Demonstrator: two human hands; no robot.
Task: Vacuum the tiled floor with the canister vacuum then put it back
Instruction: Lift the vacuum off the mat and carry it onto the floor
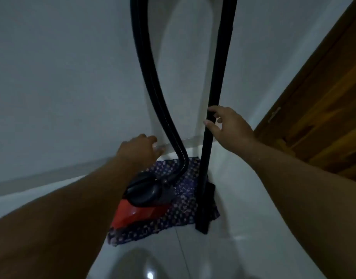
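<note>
The red and black canister vacuum (pixel 142 200) sits on a purple patterned cloth (pixel 185 210) in the corner of the white tiled floor (pixel 239 248). Its black hose (pixel 153 83) curves up from the canister and out of the top of the view. The black wand (pixel 217 81) stands nearly upright beside it, its lower end on the floor by the cloth. My right hand (pixel 229 125) touches the wand at mid-height, fingers loosely curled around it. My left hand (pixel 139 149) reaches toward the hose just left of it, fingers apart, holding nothing.
White walls (pixel 62 87) meet in the corner behind the vacuum. A brown wooden door (pixel 322 109) with a handle stands at the right. A bright light reflection shows on the tiles at the bottom centre.
</note>
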